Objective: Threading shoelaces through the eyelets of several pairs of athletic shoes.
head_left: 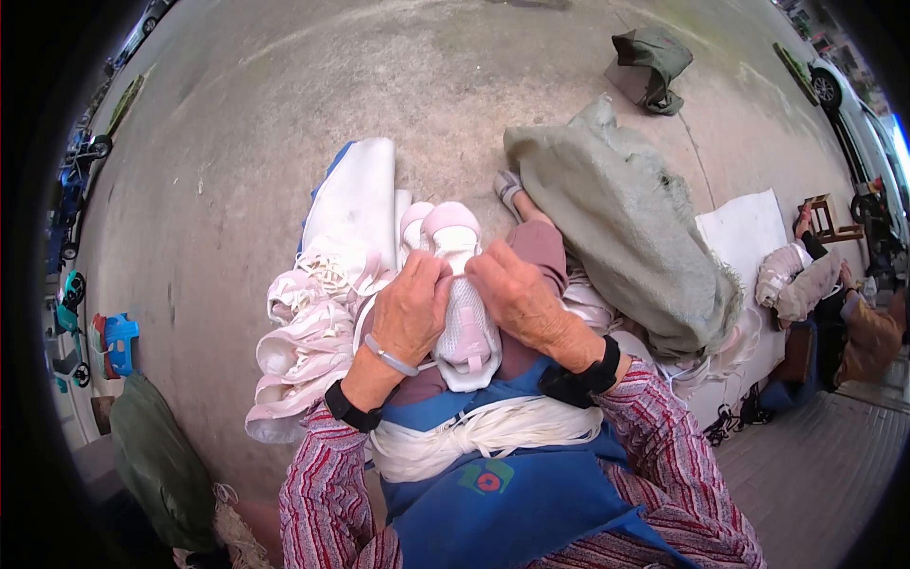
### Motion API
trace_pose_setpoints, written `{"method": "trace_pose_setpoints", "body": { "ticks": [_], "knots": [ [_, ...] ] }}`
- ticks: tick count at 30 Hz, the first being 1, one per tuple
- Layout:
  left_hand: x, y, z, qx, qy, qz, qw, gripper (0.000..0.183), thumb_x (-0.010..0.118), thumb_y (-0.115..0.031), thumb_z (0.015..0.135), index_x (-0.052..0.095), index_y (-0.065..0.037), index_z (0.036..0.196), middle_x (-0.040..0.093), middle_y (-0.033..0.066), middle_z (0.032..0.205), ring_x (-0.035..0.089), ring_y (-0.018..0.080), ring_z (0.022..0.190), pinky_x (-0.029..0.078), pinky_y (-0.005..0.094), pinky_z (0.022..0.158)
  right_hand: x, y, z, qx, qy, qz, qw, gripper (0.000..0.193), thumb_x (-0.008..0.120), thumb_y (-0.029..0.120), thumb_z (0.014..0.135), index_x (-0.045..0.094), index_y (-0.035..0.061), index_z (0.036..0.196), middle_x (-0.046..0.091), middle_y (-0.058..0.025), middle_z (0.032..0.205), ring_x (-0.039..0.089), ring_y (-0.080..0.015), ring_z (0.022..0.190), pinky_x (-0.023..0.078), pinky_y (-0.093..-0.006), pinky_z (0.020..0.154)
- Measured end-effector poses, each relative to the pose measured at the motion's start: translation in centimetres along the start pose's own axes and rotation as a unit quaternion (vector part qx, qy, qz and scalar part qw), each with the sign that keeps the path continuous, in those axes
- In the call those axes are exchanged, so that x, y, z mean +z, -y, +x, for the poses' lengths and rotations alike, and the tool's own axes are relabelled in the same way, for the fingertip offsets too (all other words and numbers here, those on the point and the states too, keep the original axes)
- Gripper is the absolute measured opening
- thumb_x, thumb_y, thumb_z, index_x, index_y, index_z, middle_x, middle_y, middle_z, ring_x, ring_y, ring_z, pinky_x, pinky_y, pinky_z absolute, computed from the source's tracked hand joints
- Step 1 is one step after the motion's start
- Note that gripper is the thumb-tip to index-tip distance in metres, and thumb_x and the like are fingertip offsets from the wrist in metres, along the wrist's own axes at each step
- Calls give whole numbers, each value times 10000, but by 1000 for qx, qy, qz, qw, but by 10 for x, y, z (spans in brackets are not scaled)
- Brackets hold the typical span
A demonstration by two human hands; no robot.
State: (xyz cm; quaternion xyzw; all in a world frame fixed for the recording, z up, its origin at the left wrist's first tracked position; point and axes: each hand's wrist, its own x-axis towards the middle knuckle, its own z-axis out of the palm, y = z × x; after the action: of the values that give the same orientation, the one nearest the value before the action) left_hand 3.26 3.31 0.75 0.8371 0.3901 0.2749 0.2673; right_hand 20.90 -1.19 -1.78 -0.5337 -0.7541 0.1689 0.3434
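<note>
A pink-and-white mesh shoe upper (466, 327) lies lengthwise over my lap, its rounded pink toe pointing away from me. My left hand (409, 305) is closed at its left edge, fingertips pinched near the lacing area. From the other side my right hand (519, 296) pinches the same part, its fingertips close to those of the left. Whether a lace is between the fingers is too small to tell. Another pink-toed upper (414, 228) shows partly behind it. Across my blue apron (493, 503) lies a tied bundle of white laces (483, 436).
Several pink-and-white uppers (301, 356) are piled left of my knees, by a white sheet (355, 194). On the right rest a grey-green sack (616, 218) and another white sheet (749, 228). A dark bag (654, 66) stands farther off. Another person (867, 327) sits at far right.
</note>
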Motion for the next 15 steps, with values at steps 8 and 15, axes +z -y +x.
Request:
{"method": "trace_pose_setpoints", "body": {
  "ticks": [8, 15],
  "knots": [
    [3, 4, -16, 7, 10, -25, 1000, 109, 608, -53, 846, 541, -27, 929, 541, 172, 885, 581, 375, 758, 464, 436, 632, 9, 3, -9, 26, -4, 47, 999, 120, 608, 78, 858, 554, 19, 947, 520, -175, 879, 572, -370, 829, 477, -416, 690],
    [8, 9, -20, -29, -7, -45, 999, 159, 641, -62, 807, 563, -21, 940, 554, 163, 890, 579, 330, 720, 464, 417, 637, 12, -4, -2, 9, 23, 41, 999, 204, 570, 37, 834, 548, 9, 1035, 555, -193, 944, 580, -379, 880, 480, -415, 761]
  ]
}}
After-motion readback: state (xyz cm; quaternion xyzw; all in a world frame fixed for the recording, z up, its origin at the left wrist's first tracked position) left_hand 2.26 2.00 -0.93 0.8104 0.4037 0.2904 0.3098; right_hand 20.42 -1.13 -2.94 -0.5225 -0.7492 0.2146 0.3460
